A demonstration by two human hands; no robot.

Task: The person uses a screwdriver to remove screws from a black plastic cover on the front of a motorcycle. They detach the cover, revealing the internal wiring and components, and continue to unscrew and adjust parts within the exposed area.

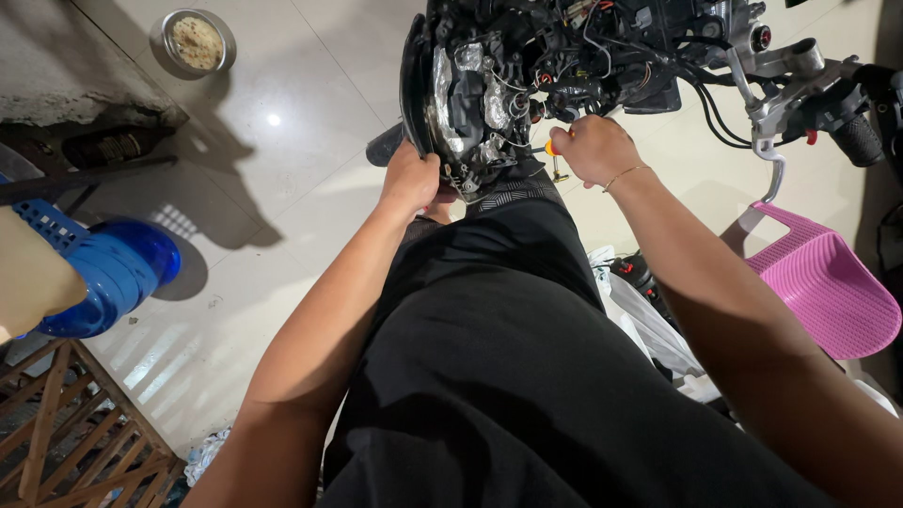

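Note:
A motorcycle's front end fills the top of the head view, with its headlight housing [450,99] opened up and tangled wires [583,56] exposed. My left hand [411,179] grips the lower edge of the headlight housing. My right hand [593,149] is closed around a screwdriver with an orange handle [551,148], its tip hidden among the wiring. A thin gold bracelet sits on my right wrist. The handlebar with brake lever [771,141] and grip [856,139] extends to the right.
A pink plastic stool [828,287] stands at right. A blue plastic stool [113,268] and a wooden lattice [66,433] are at left. A metal bowl [194,42] sits on the tiled floor [282,188] at top left. White plastic bags lie by my right leg.

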